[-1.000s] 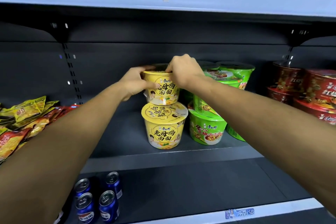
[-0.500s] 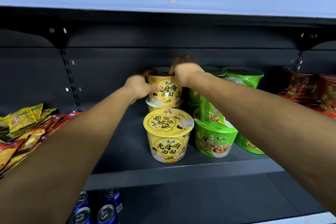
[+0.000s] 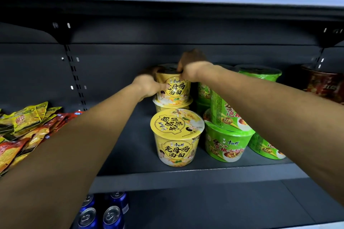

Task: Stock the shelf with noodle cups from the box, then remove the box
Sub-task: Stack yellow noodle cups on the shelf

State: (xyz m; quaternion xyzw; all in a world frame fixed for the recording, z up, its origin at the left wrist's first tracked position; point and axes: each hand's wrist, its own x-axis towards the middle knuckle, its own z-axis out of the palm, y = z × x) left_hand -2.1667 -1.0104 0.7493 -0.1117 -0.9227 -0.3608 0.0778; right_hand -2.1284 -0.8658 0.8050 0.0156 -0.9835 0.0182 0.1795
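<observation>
Both of my hands are on the top yellow cup (image 3: 174,87), in the middle of the frame just above centre, where it sits stacked on a lower yellow cup (image 3: 172,105) at the back of the shelf (image 3: 186,178). My left hand (image 3: 147,84) grips its left wall, thumb laid across the printed front and the other fingers curled round the far side, out of sight. My right hand (image 3: 191,69) comes over from the right, its fingers bent down onto the lid's rim and pinching it. The cup looks upright and roughly centred on the one below, so I judge the step in hand is settling this stack and letting go. To do that well I should press straight down lightly with the right hand, check that the base sits flat inside the lower lid's rim, then open the left fingers first and draw both hands straight back toward me. The front yellow cup (image 3: 176,135), right of centre and lower in the frame, stands directly below my wrists, and the green cups (image 3: 226,141) stand just beside the stack on the right, under my right forearm, so a sideways sweep on the way out could knock either over. The box is nowhere in view, so I cannot tell how many cups are left to place.
</observation>
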